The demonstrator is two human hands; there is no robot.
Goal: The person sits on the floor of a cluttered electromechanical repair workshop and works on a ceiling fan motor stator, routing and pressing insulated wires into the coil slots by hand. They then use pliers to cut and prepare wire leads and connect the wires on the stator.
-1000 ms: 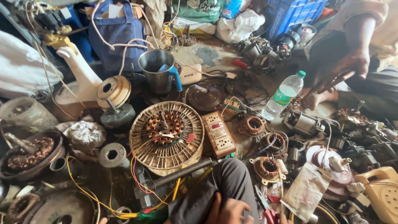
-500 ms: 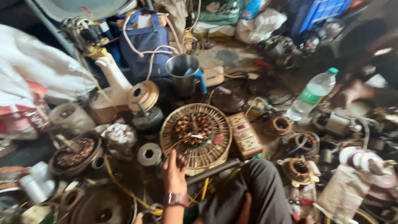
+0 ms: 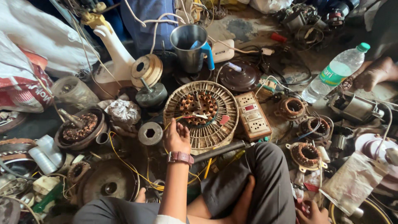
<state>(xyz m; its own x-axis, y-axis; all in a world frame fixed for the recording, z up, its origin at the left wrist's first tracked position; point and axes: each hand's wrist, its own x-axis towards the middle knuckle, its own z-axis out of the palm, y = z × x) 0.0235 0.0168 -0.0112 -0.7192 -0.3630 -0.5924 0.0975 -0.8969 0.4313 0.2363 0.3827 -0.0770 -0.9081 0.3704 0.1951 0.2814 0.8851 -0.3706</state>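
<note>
Left hand (image 3: 177, 139) at stator's (image 3: 201, 114) seven o'clock rim, fingers curled loosely, pinching nothing visible; right hand (image 3: 311, 213) well apart, grip unclear.

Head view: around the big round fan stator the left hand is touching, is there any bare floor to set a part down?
Little. One bare patch lies above the water bottle, right of the dark round cover. Around the stator and left hand it is crowded: socket board, steel cup, small windings.

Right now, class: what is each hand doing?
Left hand: loosely curled, fingertips touching the round stator winding; no firm grip.
Right hand: partly seen at frame edge; cannot be told.
</note>
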